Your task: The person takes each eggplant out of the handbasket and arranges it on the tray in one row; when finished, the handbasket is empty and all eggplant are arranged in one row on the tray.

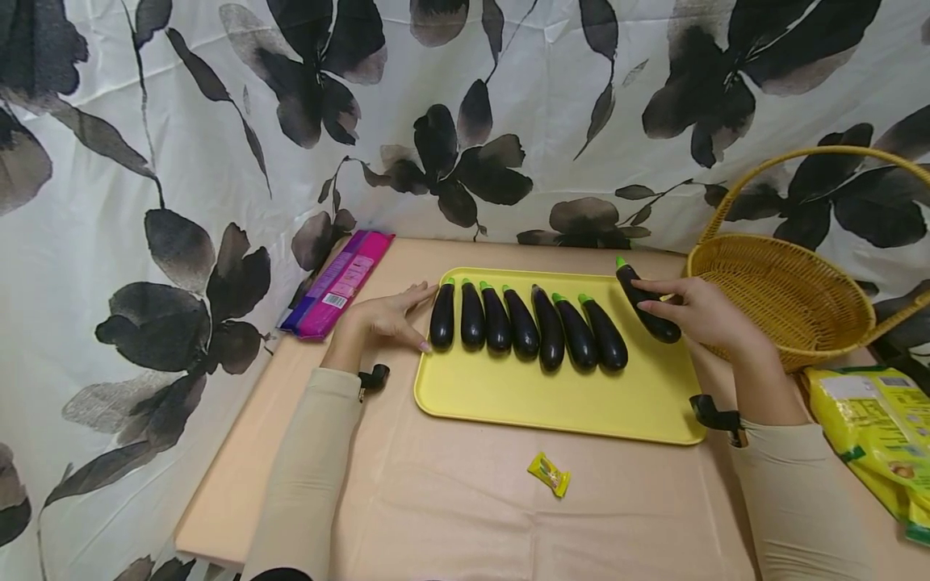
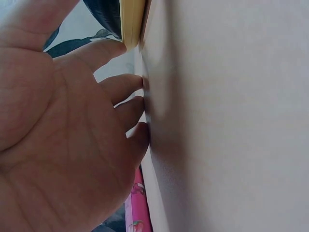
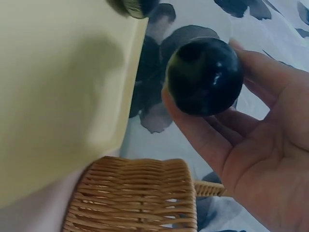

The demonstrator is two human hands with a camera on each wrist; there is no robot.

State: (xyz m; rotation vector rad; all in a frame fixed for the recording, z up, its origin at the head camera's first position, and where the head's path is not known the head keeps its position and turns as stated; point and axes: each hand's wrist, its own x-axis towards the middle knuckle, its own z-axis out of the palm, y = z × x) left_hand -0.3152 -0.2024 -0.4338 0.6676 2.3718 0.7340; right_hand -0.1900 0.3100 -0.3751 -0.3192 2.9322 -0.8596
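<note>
My right hand (image 1: 708,311) pinches a dark eggplant (image 1: 639,298) with a green stem end, above the right part of the yellow tray (image 1: 508,399). The right wrist view shows the rounded end of this eggplant (image 3: 205,77) between thumb and fingers, apart from the tray. On the tray several more eggplants lie side by side in a row, stems toward the back, such as the leftmost eggplant (image 1: 441,316). At the tray's left rim rests my left hand (image 1: 388,316), fingers spread. In the left wrist view, fingertips (image 2: 137,104) touch the table and one finger meets the tray edge.
A wicker basket (image 1: 792,282) with a tall handle stands right of the tray. Beyond my left hand lies a pink and purple packet (image 1: 341,282). A small yellow wrapped sweet (image 1: 549,474) lies in front of the tray; a yellow bag (image 1: 872,436) is at far right.
</note>
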